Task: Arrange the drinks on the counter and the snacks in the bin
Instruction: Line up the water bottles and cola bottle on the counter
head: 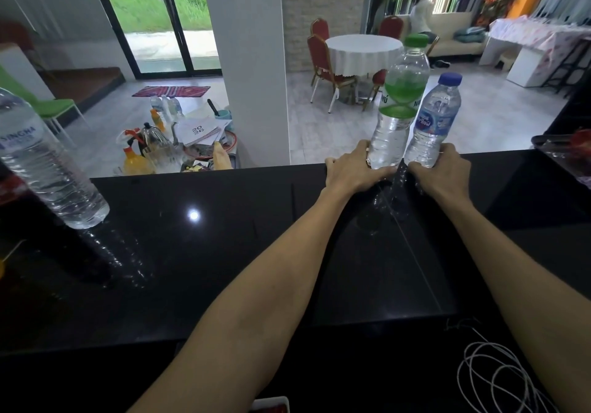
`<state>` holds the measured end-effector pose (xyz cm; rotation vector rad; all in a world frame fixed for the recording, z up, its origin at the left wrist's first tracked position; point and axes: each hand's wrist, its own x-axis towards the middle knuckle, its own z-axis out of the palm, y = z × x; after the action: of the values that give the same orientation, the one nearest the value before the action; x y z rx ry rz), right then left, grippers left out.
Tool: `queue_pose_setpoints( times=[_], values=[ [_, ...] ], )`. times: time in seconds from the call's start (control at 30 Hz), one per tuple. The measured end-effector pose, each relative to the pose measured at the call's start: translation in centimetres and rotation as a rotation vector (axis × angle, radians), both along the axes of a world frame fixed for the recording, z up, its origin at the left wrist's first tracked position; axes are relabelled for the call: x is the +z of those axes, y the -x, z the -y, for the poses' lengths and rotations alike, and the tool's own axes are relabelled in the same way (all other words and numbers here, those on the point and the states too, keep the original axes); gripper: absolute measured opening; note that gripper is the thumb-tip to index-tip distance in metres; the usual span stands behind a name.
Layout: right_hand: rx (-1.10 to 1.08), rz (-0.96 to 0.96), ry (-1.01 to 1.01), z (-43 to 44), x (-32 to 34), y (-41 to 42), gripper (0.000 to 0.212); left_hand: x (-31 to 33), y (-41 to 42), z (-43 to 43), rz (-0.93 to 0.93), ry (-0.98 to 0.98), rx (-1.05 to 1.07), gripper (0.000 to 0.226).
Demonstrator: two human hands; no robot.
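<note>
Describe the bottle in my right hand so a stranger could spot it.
Look at the far edge of the black counter, where two water bottles stand side by side. The right hand grips the shorter bottle: blue cap and blue label, while its neighbour has green ones.

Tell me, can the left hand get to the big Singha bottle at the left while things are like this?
Probably not at once. The left hand is closed around the base of the green-cap bottle at the far edge. The counter between it and the Singha bottle looks bare, so after letting go, likely yes.
</note>
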<state>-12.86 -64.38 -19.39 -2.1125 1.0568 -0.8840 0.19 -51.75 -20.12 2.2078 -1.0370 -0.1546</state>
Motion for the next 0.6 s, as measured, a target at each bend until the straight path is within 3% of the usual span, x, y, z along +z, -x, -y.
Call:
queue_pose_setpoints(
  times=[0.6],
  values=[
    [0.005, -0.003, -0.009, 0.31, -0.41, -0.05, 0.054, -0.53, -0.22, 0.52, 0.033, -0.055, -0.027, 0.084]
  ],
)
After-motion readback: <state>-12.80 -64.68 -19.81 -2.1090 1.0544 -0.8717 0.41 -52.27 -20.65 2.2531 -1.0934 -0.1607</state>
